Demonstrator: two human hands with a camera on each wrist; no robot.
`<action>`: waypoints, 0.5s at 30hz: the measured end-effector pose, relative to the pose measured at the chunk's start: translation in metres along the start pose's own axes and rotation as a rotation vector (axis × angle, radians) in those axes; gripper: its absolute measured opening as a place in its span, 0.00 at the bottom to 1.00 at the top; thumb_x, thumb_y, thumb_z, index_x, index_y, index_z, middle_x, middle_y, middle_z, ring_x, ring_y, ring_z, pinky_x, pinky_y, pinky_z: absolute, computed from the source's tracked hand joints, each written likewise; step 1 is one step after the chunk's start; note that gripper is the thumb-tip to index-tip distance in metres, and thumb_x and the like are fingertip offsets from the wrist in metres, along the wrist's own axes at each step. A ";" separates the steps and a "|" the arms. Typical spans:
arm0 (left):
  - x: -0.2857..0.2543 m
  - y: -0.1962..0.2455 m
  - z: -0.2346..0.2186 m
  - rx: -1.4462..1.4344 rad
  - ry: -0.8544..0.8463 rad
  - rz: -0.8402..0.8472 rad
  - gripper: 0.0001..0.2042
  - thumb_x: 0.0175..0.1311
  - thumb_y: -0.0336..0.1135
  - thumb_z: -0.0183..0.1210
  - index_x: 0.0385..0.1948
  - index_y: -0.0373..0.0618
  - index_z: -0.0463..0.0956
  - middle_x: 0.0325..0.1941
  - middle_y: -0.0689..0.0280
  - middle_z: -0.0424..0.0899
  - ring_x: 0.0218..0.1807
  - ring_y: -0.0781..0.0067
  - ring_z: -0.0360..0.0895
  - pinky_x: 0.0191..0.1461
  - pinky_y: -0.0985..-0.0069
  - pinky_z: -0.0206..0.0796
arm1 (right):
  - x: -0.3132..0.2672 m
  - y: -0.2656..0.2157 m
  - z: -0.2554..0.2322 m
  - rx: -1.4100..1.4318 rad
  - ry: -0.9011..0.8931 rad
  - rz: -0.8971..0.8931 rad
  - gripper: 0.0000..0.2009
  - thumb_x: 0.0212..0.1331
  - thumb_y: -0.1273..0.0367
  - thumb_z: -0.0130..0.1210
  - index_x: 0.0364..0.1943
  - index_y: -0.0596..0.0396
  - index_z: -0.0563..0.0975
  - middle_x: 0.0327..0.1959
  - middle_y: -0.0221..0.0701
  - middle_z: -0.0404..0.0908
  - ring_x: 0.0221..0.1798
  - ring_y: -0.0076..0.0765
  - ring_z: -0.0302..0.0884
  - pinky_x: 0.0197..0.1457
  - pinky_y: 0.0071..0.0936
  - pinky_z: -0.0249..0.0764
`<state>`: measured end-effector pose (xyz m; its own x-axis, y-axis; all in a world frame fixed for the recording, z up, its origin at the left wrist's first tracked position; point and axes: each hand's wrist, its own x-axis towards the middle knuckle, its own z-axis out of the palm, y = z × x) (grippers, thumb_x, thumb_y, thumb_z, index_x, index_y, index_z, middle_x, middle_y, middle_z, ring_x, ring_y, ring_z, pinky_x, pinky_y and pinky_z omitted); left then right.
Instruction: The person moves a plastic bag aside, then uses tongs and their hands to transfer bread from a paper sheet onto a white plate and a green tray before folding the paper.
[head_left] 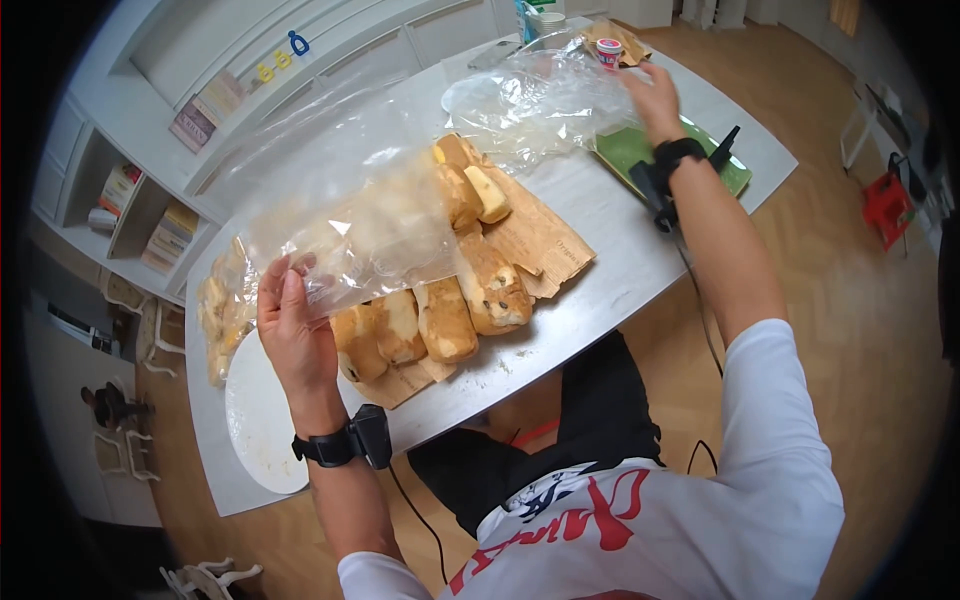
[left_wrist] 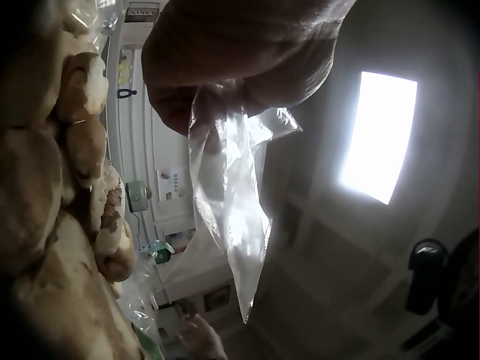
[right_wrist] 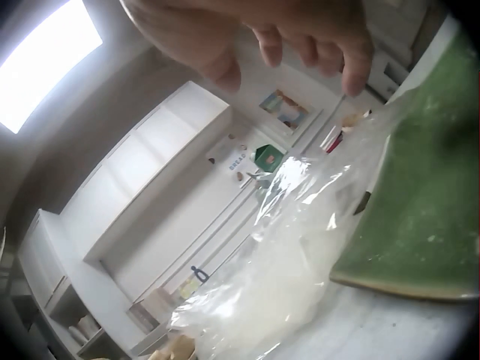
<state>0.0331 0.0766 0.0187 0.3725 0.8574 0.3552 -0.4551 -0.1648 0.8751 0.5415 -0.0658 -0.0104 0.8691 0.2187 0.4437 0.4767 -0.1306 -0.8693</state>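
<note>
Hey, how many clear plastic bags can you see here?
3 that I can make out: a flat bag pinched by the left hand, a crumpled bag near the right hand, and a bread-filled bag at the left end of the table. Others may be hidden.

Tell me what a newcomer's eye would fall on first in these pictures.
Probably the clear plastic bag, which the left hand holds up over the table. Close behind would come the chunky bread loaves on brown paper, partly screened by that bag in the head view. The green tray also stands out, toward the table's right end.
</note>
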 end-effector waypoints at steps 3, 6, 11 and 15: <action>-0.001 0.011 0.005 0.046 0.003 -0.035 0.27 0.70 0.32 0.55 0.69 0.46 0.57 0.55 0.59 0.78 0.48 0.70 0.80 0.50 0.77 0.75 | 0.022 0.061 -0.016 -0.156 0.110 0.111 0.35 0.48 0.58 0.67 0.57 0.67 0.71 0.53 0.48 0.77 0.50 0.41 0.78 0.54 0.32 0.73; 0.002 0.009 0.009 0.079 -0.004 -0.048 0.27 0.70 0.33 0.56 0.69 0.44 0.57 0.55 0.59 0.78 0.50 0.69 0.79 0.51 0.75 0.74 | 0.010 0.052 -0.021 -0.086 0.060 0.339 0.31 0.50 0.60 0.67 0.56 0.66 0.72 0.45 0.41 0.77 0.42 0.37 0.77 0.41 0.31 0.75; 0.004 0.006 0.012 0.040 -0.044 -0.107 0.22 0.70 0.32 0.55 0.64 0.41 0.64 0.52 0.59 0.80 0.53 0.70 0.77 0.56 0.72 0.73 | 0.025 0.067 -0.019 0.056 -0.238 0.540 0.20 0.50 0.66 0.65 0.45 0.63 0.75 0.43 0.37 0.81 0.37 0.31 0.79 0.26 0.27 0.76; 0.005 0.002 0.004 -0.052 -0.102 -0.077 0.13 0.71 0.32 0.54 0.54 0.41 0.73 0.50 0.62 0.81 0.54 0.71 0.77 0.57 0.70 0.72 | -0.004 0.010 -0.025 0.449 -0.220 0.427 0.08 0.58 0.72 0.56 0.40 0.59 0.74 0.42 0.36 0.81 0.40 0.32 0.81 0.34 0.28 0.82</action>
<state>0.0370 0.0785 0.0234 0.4869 0.8124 0.3210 -0.4621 -0.0723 0.8839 0.5463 -0.0924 -0.0153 0.8995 0.4363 0.0257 -0.0476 0.1563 -0.9866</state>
